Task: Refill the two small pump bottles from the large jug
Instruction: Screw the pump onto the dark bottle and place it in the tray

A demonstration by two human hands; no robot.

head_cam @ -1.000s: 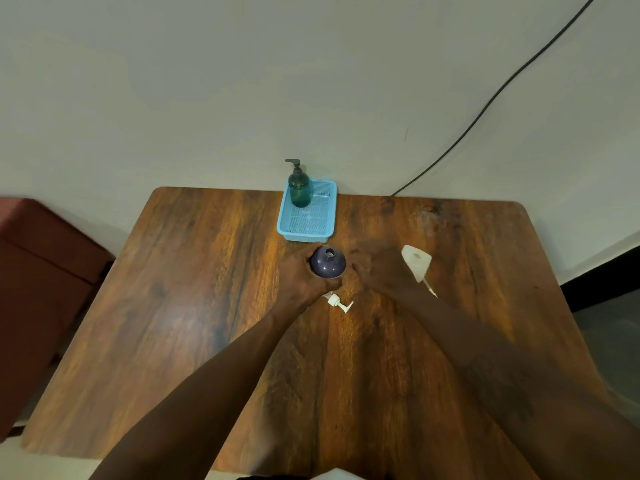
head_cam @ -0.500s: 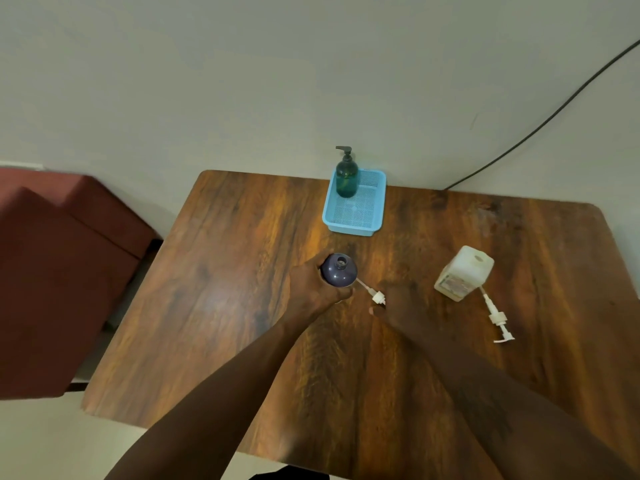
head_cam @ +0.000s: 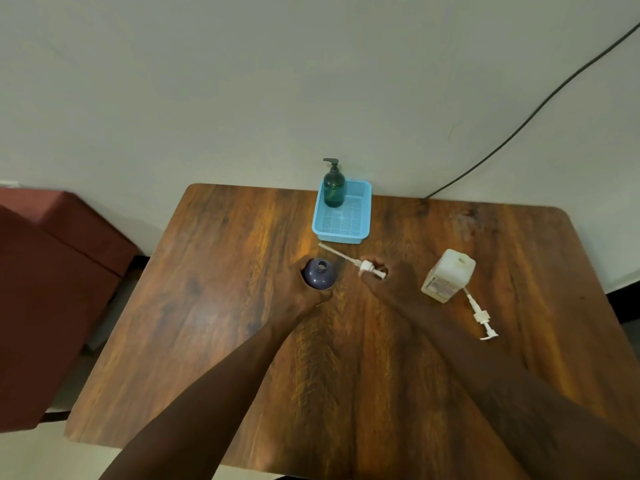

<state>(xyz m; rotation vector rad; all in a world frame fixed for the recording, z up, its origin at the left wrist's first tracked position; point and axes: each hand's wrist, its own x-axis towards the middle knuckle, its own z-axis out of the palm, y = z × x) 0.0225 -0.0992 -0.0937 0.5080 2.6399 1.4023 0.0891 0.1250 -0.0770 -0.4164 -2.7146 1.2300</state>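
Here right hand (head_cam: 388, 287) pinches pump (head_cam: 349, 260) by head

A blue basket (head_cam: 337, 238) sits on the wooden table (head_cam: 214, 306), a black cable (head_cam: 540, 109) beyond.

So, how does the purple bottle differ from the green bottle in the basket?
The purple bottle has an open neck, with no pump; the green bottle has its black pump on. The purple bottle stands on the table, held by the left hand; the green bottle stands in the blue basket, untouched. Both stand upright.
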